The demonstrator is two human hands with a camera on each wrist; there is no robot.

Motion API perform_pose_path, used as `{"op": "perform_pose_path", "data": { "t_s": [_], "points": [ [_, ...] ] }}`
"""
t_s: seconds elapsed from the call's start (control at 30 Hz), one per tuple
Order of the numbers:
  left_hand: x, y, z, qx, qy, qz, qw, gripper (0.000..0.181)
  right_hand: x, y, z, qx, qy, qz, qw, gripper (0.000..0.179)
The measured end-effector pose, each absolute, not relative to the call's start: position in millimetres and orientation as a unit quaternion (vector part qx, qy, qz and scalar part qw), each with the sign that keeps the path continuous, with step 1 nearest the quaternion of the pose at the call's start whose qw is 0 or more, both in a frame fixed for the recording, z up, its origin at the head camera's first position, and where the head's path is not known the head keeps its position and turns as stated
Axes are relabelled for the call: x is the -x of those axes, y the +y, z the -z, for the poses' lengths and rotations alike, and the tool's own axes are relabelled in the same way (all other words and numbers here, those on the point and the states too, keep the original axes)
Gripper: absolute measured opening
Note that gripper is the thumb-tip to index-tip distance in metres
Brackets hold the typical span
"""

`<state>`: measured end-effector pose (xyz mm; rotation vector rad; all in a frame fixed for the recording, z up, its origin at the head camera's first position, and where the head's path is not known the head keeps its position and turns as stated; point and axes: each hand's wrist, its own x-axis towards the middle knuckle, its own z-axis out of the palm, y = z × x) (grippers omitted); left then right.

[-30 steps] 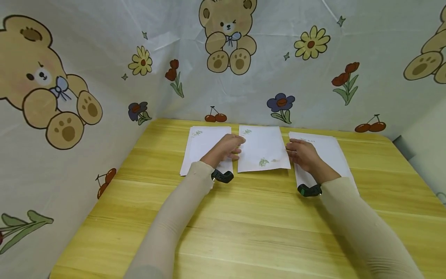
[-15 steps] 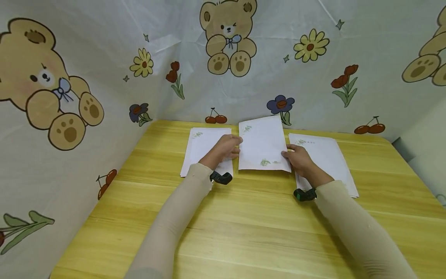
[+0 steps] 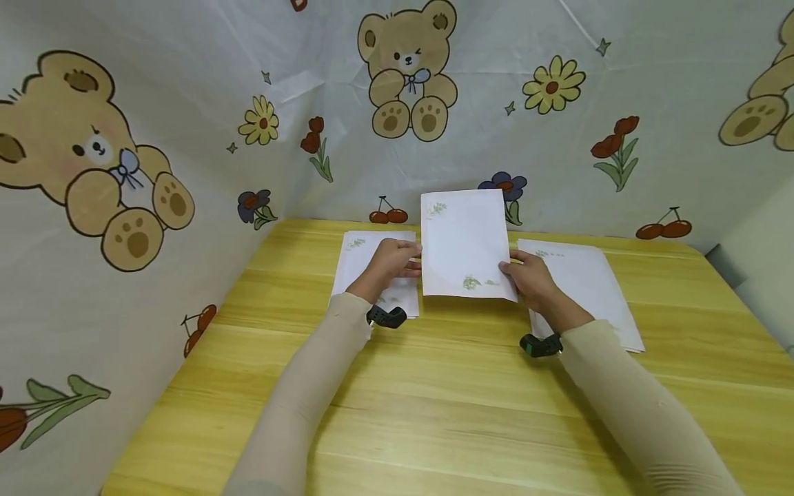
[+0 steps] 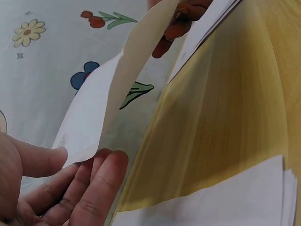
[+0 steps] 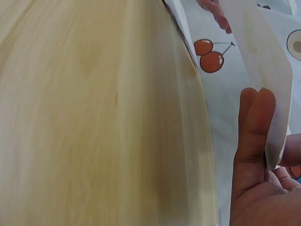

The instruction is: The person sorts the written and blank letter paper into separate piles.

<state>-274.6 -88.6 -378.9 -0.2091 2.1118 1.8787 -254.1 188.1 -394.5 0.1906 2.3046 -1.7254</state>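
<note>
A white sheet of paper [image 3: 465,241] with small green plant prints at two corners is held up off the table, its face toward the head camera. My left hand [image 3: 387,263] pinches its left edge; in the left wrist view the thumb [image 4: 44,161] lies in front and the fingers [image 4: 101,188] behind. At the right edge, my right hand [image 3: 530,279] grips the sheet between thumb and fingers, and the right wrist view has two fingers [image 5: 256,122] flat along its back. The sheet bows slightly between the hands.
To the left, partly behind my left hand, lies a stack of similar paper [image 3: 353,265]. Another stack [image 3: 592,289] lies on the right, under my right hand. The wood-grain table [image 3: 397,413] meets a bear-and-flower printed cloth [image 3: 279,83] at the back and left.
The middle sheet has risen from lying on the table to standing tilted up in the air. My right fingers have closed on its right edge; my left hand has shifted slightly left.
</note>
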Motion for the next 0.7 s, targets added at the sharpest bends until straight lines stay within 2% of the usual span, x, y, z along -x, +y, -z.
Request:
{"op": "perform_pose_path", "data": {
  "t_s": [0.27,0.7],
  "points": [
    [272.1,-106.6,382.3,0.074,0.742,-0.653,0.136,0.033,256.0,172.9,395.7,-0.053,0.785,0.602,0.138,0.054],
    [269.4,-143.2,380.1,0.102,0.765,-0.627,0.107,0.030,257.7,143.4,392.8,-0.021,0.780,0.606,0.153,0.050]
  ]
}}
